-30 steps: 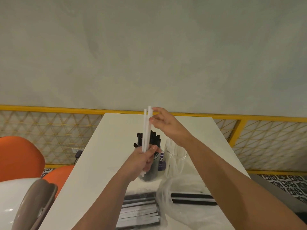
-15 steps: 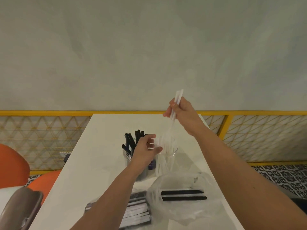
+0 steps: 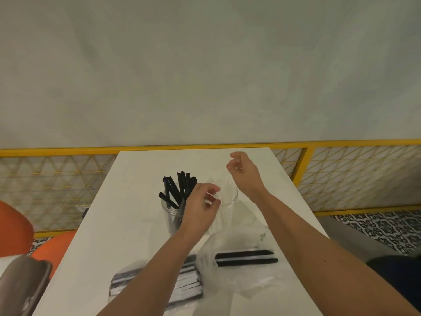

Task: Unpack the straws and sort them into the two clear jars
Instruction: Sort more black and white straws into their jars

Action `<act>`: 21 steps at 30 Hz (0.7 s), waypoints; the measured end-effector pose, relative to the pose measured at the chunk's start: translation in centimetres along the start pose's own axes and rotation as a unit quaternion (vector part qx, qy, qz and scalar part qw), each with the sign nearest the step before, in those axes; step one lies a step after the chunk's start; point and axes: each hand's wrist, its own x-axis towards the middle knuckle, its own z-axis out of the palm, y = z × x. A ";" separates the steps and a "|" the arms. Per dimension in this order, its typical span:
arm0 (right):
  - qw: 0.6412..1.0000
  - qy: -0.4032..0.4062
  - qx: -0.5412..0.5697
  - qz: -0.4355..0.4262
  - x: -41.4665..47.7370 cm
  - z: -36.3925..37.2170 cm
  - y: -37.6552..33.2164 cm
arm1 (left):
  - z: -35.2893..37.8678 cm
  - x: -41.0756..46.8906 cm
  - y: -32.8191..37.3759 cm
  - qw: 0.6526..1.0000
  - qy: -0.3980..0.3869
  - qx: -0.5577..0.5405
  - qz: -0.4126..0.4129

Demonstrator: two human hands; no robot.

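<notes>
White table [image 3: 127,224], yellow railing [image 3: 57,152], orange chairs [image 3: 13,226], patterned floor tiles [image 3: 376,226]

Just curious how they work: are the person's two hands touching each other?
Apart. The head view shows the left hand low, the right hand higher, and the clear jar showing in the gap between them.

Left hand [image 3: 200,202]: bare, slim fingers, short nails.
Right hand [image 3: 245,174]: bare, likewise slim.
Left forearm [image 3: 145,274]: uncovered, lean, bare down to the frame's edge.
Right forearm [image 3: 319,254]: uncovered, with one small dark spot.
Dark blue cloth [image 3: 394,270]: beside the right forearm; whether it is worn, cannot tell.
</notes>
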 end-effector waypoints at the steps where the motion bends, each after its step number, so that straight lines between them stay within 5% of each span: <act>1: 1.000 0.021 -0.002 -0.013 -0.3 -0.4 -0.1 | 0.4 -0.4 0.0 1.000 -0.013 0.006 0.005; 4: 0.999 0.020 0.021 -0.022 -1.5 -1.8 -0.2 | 2.1 -1.7 -0.9 0.995 -0.087 0.043 0.011; 9: 0.990 -0.133 0.013 0.047 -5.0 -4.6 2.6 | 5.4 -4.3 -3.9 0.962 -0.230 0.147 0.033; 12: 0.976 -0.189 -0.021 0.107 -7.6 -5.4 6.0 | 6.7 -5.7 -5.9 0.953 -0.258 0.156 -0.034; 18: 0.962 -0.158 -0.185 0.128 -12.3 -5.8 14.2 | 7.3 -6.3 -8.1 0.922 -0.312 0.219 -0.068; 21: 0.900 -0.257 -0.307 0.172 -13.6 -6.0 16.3 | 7.7 -7.0 -9.1 0.884 -0.391 0.224 -0.125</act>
